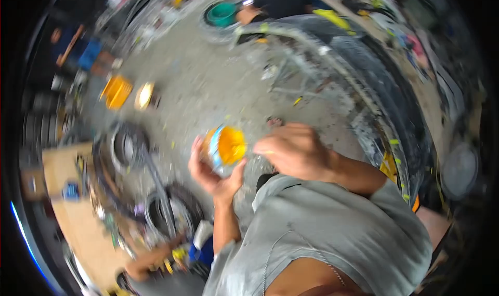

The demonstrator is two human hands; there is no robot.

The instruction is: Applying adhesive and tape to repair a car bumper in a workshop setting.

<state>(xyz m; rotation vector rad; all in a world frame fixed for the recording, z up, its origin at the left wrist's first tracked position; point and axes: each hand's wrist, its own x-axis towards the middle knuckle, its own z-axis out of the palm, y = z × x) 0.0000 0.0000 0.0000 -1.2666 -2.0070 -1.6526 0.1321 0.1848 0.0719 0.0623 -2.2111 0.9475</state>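
Small round can [224,149], orange-yellow at its open top with a pale blue and white side, held up in front of the chest, above the concrete floor [218,88]. Cradled in the left hand [210,174] from below, palm up, fingers and thumb wrapped part way round the side, so a grip closed on the can. Right hand [293,151] just beside the rim, knuckles up and fingers curled into a narrow grip; possibly pinching something small at the can's mouth, but could not tell, too blurred. Judged as mid-way through work on the can: already picked up and apparently open, with whatever was meant for the orange contents not visibly done. Further out, a large tyre [395,114] arched along the right side, flecked with yellow-green marks, and a metal frame [296,72] beside it. Smaller tyres [127,145] lying at the left by a wooden worktop [62,166] strewn with small tools. A yellow crate [116,91] farther back on the floor. At the top edge, another person in a dark top [280,0] bent near a green basin [222,14]. Whole view smeared by motion; can's contents, any lid, right fingertips and the worktop's items hard to make out; lower body hidden under the grey shirt [332,233].
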